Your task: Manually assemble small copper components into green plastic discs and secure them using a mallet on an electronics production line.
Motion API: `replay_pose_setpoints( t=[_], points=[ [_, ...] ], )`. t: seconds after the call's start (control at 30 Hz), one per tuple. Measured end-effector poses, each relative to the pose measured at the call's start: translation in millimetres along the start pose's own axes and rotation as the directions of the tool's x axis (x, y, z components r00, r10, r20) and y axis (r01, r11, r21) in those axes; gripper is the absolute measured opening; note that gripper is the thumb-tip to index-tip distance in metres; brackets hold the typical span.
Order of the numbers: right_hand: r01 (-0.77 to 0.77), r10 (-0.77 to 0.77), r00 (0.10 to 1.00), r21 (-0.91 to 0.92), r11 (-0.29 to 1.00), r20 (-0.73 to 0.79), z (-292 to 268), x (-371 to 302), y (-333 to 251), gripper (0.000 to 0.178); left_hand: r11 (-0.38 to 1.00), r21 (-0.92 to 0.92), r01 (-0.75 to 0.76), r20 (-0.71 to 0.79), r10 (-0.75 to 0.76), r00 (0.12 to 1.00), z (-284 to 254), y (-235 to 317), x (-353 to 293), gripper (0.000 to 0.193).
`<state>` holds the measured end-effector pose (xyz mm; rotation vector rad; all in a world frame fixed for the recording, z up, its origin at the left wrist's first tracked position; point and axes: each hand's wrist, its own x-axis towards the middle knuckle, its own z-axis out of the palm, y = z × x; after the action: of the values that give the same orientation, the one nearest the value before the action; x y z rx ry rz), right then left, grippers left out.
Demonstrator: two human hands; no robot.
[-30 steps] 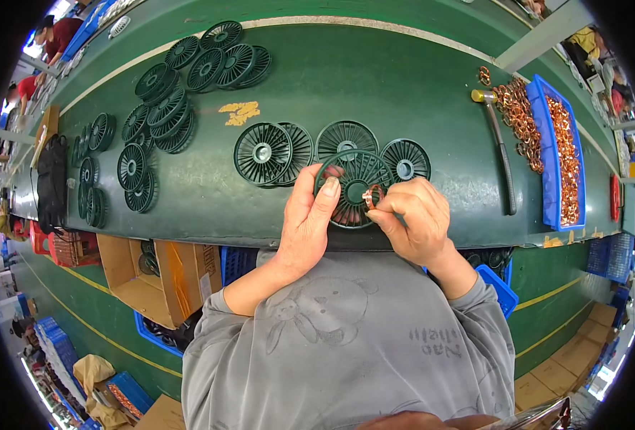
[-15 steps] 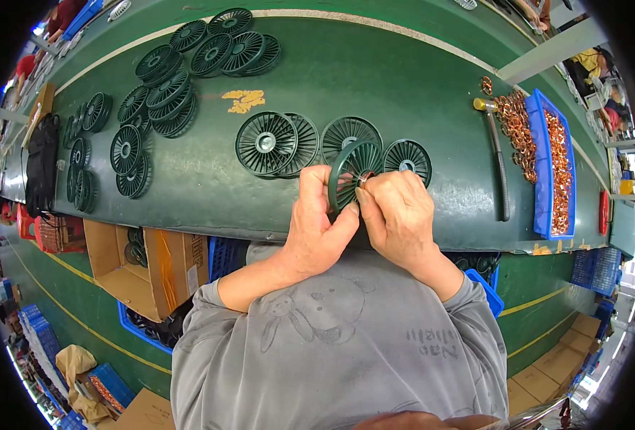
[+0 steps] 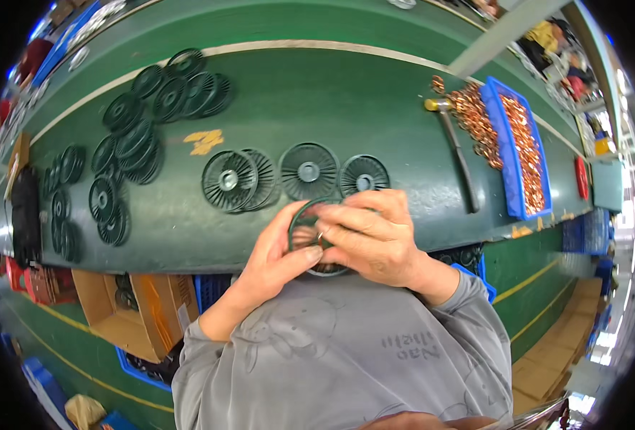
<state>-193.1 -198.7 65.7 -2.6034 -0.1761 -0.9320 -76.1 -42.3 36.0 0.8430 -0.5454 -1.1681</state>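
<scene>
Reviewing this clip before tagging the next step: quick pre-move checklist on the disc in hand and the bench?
1. Both hands on the part: left hand and right hand both grip the dark slotted disc - ok.
2. Disc off the bench: held above the near edge of the green bench - ok.
3. Centre of the disc: covered by the right hand's fingers - cannot tell.
4. Spare discs: three lie flat just beyond the hands - ok.
5. Hammer lies apart on the right - ok.
6. Copper rings in the blue tray: many spilled beside it - not ok.
</scene>
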Motion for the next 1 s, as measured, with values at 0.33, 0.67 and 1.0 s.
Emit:
replay_pose_setpoints(
  t=[0.33,0.67,1.0],
  points=[
    [-0.558,0.566,0.8,0.102,0.824,-0.197,-30,-17,89,0.034,0.55,0.81,-0.204,-0.269,0.656,0.705,-33,1,0,0.045],
    [-0.77,0.709,0.594,-0.522,0.367,-0.38,-112,-138,251,0.032,-0.101,0.94,0.327,-0.171,0.688,0.705,-89,15,-20,0.037],
    [-0.713,0.682,0.61,-0.655,0.25,-0.404,-120,-143,276,0.04,-0.025,0.648,0.761,-0.226,0.948,0.223,-182,69,-67,0.071]
  ],
)
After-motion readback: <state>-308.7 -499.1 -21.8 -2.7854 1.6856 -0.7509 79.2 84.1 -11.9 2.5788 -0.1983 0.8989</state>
